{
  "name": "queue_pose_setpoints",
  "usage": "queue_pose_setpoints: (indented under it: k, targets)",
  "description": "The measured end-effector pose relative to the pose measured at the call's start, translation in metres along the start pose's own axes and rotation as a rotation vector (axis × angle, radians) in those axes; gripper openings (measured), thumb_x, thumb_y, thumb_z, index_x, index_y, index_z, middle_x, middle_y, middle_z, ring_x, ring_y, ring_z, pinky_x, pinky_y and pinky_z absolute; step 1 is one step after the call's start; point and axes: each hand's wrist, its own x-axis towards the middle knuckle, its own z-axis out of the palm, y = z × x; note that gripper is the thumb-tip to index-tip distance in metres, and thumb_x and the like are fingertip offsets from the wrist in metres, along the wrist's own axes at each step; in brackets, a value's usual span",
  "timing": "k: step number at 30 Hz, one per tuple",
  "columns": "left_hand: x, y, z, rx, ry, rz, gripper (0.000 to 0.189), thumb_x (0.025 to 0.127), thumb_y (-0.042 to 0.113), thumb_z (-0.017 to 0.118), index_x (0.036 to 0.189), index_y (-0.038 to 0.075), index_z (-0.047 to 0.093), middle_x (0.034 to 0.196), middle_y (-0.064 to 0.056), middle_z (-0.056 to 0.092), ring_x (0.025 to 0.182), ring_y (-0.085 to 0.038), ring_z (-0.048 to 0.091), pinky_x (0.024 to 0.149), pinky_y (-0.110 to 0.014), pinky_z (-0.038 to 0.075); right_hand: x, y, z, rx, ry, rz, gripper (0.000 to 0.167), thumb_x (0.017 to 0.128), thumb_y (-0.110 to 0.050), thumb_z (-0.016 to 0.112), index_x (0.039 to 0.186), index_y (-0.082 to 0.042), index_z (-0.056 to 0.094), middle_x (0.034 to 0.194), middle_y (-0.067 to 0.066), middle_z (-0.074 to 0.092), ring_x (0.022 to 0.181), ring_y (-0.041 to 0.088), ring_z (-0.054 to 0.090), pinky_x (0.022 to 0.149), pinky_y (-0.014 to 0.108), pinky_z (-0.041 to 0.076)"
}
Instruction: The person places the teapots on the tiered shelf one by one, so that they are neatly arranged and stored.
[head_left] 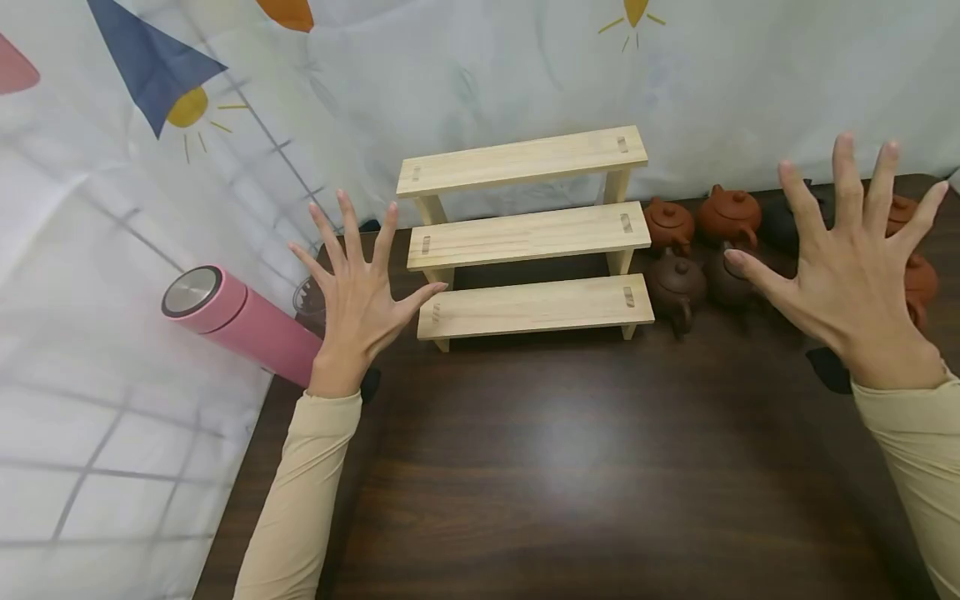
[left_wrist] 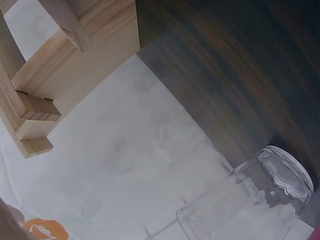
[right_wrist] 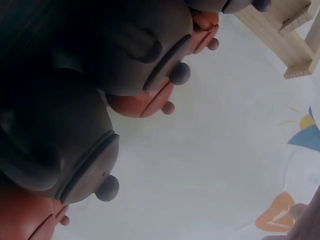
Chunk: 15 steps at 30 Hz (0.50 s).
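- One pink flask (head_left: 262, 329) with a silver-topped lid is at our far left, its lower end hidden behind our left hand (head_left: 352, 300).
- A clear glass (left_wrist: 240, 200) is near the flask; we see it partly behind that same hand from the head, and more fully from the left wrist.
- Our left hand is spread wide, fingers and thumb well apart, its back toward us; the thumb tip overlaps the left end of the wooden stand (head_left: 528, 237) in the head view.
- The stand, three pale boards rising like steps, is at the back of the dark counter (head_left: 570, 475), before a white cloth (head_left: 487, 83) printed with suns.
- Just right of the stand we see a dark brown teapot (head_left: 677, 283), with a reddish teapot (head_left: 729, 217) behind and to its right, among other brown, black and reddish ones.
- Our right hand (head_left: 862, 275) is spread just as wide, back toward us, covering parts of the teapot group in view; we cannot count every pot behind it.
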Motion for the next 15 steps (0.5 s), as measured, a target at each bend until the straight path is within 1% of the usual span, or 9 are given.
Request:
queue_pose_setpoints:
  k: [2, 5, 7, 9, 10, 11, 13, 14, 15]
  targets:
    - [-0.001, 0.000, 0.000, -0.005, 0.000, 0.001, 0.111, 0.082, 0.087, 0.056, 0.167, 0.046, -0.002, 0.174, -0.019, -0.007, 0.155, -0.051, -0.014, 0.109, -0.079, -0.016, 0.000, 0.000, 0.000, 0.003, -0.013, 0.008, 0.100, 0.089, -0.093, 0.025, 0.170, -0.035, 0.012, 0.176, 0.009, -0.001, 0.158, 0.046, -0.005, 0.108, 0.084, -0.007]
    - [-0.002, 0.001, -0.001, -0.008, 0.001, -0.011, 0.107, 0.084, 0.090, 0.050, 0.168, 0.045, 0.001, 0.174, -0.018, -0.008, 0.156, -0.049, -0.014, 0.111, -0.077, -0.015, -0.001, 0.000, -0.002, 0.022, -0.068, 0.046, 0.104, 0.087, -0.095, 0.023, 0.170, -0.032, 0.011, 0.176, 0.008, -0.002, 0.158, 0.045, -0.008, 0.110, 0.081, -0.009]
    - [-0.003, 0.002, -0.001, -0.027, 0.007, -0.038, 0.104, 0.086, 0.090, 0.045, 0.168, 0.043, 0.004, 0.175, -0.017, -0.007, 0.157, -0.046, -0.014, 0.113, -0.075, -0.014, -0.002, -0.003, -0.003, 0.062, -0.115, 0.077, 0.107, 0.088, -0.094, 0.023, 0.170, -0.027, 0.012, 0.176, 0.010, -0.001, 0.158, 0.044, -0.008, 0.113, 0.078, -0.010]
    - [-0.004, 0.004, -0.002, -0.073, 0.016, -0.074, 0.101, 0.088, 0.089, 0.043, 0.169, 0.039, 0.009, 0.175, -0.015, -0.005, 0.159, -0.042, -0.011, 0.116, -0.073, -0.011, -0.002, -0.008, -0.005, 0.131, -0.160, 0.106, 0.104, 0.093, -0.088, 0.029, 0.170, -0.020, 0.015, 0.175, 0.013, 0.004, 0.159, 0.044, -0.006, 0.115, 0.075, -0.009]
    - [-0.005, 0.005, -0.002, -0.108, 0.026, -0.090, 0.100, 0.090, 0.087, 0.043, 0.169, 0.036, 0.012, 0.175, -0.015, -0.003, 0.159, -0.041, -0.009, 0.118, -0.071, -0.007, -0.003, -0.011, -0.006, 0.169, -0.173, 0.113, 0.100, 0.097, -0.082, 0.035, 0.169, -0.015, 0.018, 0.174, 0.016, 0.008, 0.158, 0.045, -0.002, 0.116, 0.074, -0.006]
    - [-0.006, 0.006, -0.002, -0.152, 0.035, -0.107, 0.098, 0.091, 0.084, 0.044, 0.170, 0.033, 0.013, 0.175, -0.015, -0.001, 0.160, -0.039, -0.006, 0.120, -0.070, -0.002, -0.003, -0.015, -0.007, 0.203, -0.184, 0.123, 0.094, 0.100, -0.074, 0.043, 0.167, -0.011, 0.022, 0.172, 0.020, 0.015, 0.157, 0.048, 0.006, 0.117, 0.075, 0.001]
    - [-0.006, 0.009, -0.003, -0.260, 0.054, -0.135, 0.097, 0.095, 0.076, 0.050, 0.170, 0.026, 0.015, 0.175, -0.015, 0.005, 0.160, -0.035, 0.003, 0.121, -0.068, 0.012, -0.005, -0.023, -0.009, 0.254, -0.202, 0.133, 0.077, 0.106, -0.051, 0.056, 0.162, -0.005, 0.032, 0.160, 0.026, 0.034, 0.147, 0.050, 0.030, 0.113, 0.072, 0.019]
    - [-0.006, 0.010, -0.003, -0.322, 0.061, -0.150, 0.096, 0.097, 0.071, 0.053, 0.170, 0.022, 0.015, 0.174, -0.016, 0.009, 0.159, -0.032, 0.008, 0.121, -0.065, 0.018, -0.005, -0.027, -0.010, 0.274, -0.211, 0.144, 0.067, 0.106, -0.040, 0.061, 0.157, -0.002, 0.039, 0.150, 0.027, 0.045, 0.136, 0.049, 0.042, 0.110, 0.063, 0.030]
    - [-0.006, 0.011, -0.003, -0.392, 0.067, -0.167, 0.095, 0.098, 0.065, 0.057, 0.169, 0.018, 0.015, 0.172, -0.016, 0.013, 0.157, -0.030, 0.013, 0.120, -0.062, 0.024, -0.006, -0.031, -0.011, 0.289, -0.224, 0.157, 0.058, 0.106, -0.031, 0.064, 0.151, 0.000, 0.046, 0.138, 0.027, 0.054, 0.123, 0.047, 0.052, 0.104, 0.052, 0.039]
